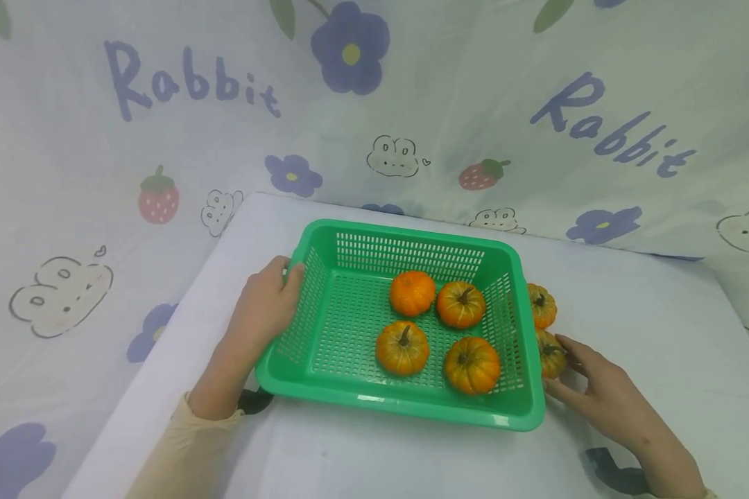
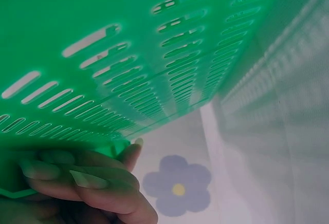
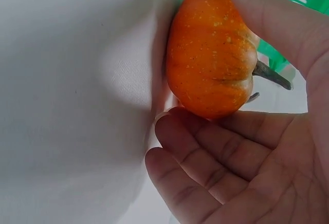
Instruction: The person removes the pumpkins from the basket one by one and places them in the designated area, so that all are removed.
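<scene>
A green plastic basket (image 1: 399, 405) with slotted walls holds several small orange pumpkins, among them a smooth orange pumpkin (image 1: 412, 293) and a striped pumpkin (image 1: 402, 348). My left hand (image 1: 265, 305) grips the basket's left rim; from the left wrist its curled fingers (image 2: 110, 188) show beneath the slotted wall. Outside the right wall, my right hand (image 1: 608, 395) holds a small pumpkin (image 1: 552, 355), thumb on one side and fingers on the other. That pumpkin (image 3: 213, 54) has a dark stem and sits against the white surface in the right wrist view.
Just behind the held pumpkin, another pumpkin (image 1: 541, 305) stands beside the basket's right wall. The white table (image 1: 349, 457) reaches back to a hanging cloth (image 1: 324, 125) printed with flowers, strawberries and rabbits. More of this cloth hangs at the left.
</scene>
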Action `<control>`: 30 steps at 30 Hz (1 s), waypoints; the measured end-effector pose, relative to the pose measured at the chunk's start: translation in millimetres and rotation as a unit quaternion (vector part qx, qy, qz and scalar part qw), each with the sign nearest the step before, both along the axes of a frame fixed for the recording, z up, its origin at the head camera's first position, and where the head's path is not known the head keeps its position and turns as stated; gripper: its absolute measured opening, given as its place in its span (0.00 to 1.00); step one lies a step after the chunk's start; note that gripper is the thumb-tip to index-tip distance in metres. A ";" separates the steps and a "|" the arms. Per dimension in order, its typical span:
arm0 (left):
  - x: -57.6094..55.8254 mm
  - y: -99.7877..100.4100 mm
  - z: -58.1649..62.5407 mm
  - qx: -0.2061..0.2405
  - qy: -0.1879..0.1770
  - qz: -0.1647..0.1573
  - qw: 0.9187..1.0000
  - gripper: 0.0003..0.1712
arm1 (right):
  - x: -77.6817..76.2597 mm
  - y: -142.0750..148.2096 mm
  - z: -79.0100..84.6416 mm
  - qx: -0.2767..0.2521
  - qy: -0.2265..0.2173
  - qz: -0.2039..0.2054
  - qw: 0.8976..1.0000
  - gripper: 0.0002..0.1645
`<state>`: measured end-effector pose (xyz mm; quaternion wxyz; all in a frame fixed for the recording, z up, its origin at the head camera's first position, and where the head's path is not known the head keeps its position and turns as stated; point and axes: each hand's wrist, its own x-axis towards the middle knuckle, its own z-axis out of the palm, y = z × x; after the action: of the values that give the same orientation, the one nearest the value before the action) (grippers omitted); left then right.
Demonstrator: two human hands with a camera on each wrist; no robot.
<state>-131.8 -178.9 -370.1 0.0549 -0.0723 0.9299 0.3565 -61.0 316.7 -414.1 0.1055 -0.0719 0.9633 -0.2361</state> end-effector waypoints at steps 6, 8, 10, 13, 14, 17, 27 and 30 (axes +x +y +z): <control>-1.1 1.5 2.3 -0.010 0.003 -0.002 1.000 0.34 | 3.0 1.6 4.2 -0.006 -0.015 -0.006 1.000 0.60; -0.7 1.4 2.9 -0.012 0.001 -0.001 1.000 0.34 | 3.7 1.5 6.2 -0.008 -0.022 -0.005 1.000 0.60; -0.1 1.4 3.2 -0.012 -0.001 0.000 1.000 0.35 | 4.1 1.3 7.9 -0.011 -0.025 -0.004 1.000 0.61; 0.0 0.9 2.6 -0.013 -0.002 0.001 1.000 0.35 | 4.6 1.3 9.9 -0.010 -0.026 -0.002 1.000 0.61; 0.0 0.8 2.4 -0.011 -0.003 0.001 1.000 0.35 | 4.6 1.3 10.7 -0.007 -0.026 -0.003 1.000 0.62; 0.1 0.2 1.6 -0.011 -0.002 0.001 1.000 0.35 | 5.2 1.9 14.5 0.015 -0.028 -0.008 0.999 0.64; 0.0 -0.8 -0.5 -0.010 0.003 -0.002 1.000 0.35 | 13.9 1.6 42.2 0.041 0.057 -0.002 0.998 0.57; -0.3 -0.6 -0.8 -0.012 0.007 -0.003 1.000 0.35 | 14.0 -3.4 52.1 0.051 0.073 0.002 0.996 0.57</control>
<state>-132.2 -179.5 -370.9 0.0490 -0.0679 0.9346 0.3458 -47.0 313.4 -362.0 0.0394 -0.0852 0.9791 -0.1803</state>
